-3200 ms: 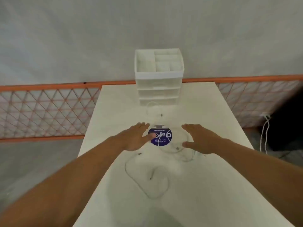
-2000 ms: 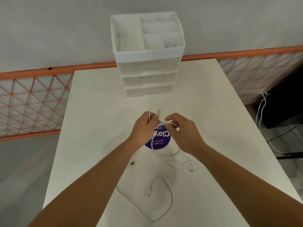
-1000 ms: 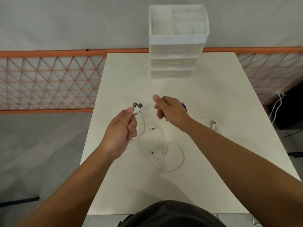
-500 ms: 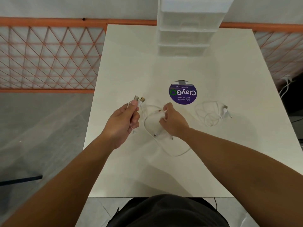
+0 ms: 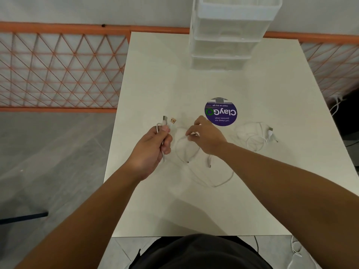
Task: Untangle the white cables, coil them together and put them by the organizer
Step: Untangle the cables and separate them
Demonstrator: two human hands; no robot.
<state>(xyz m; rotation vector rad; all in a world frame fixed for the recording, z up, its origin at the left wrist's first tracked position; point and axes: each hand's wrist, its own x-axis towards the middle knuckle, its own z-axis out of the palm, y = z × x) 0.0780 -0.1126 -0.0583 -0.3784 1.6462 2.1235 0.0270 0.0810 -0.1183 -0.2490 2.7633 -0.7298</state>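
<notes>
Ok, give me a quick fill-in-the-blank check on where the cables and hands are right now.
1. The left hand grips two cable ends with ____ plugs sticking up.
2. The right hand pinches a white cable loop just in front of the round ____ sticker.
3. A separate cable bundle lies to the ____ of that sticker.

Missing: USB; purple; right

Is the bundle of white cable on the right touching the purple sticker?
Apart. The head view shows bare table between the cable bundle and the purple sticker.
</notes>
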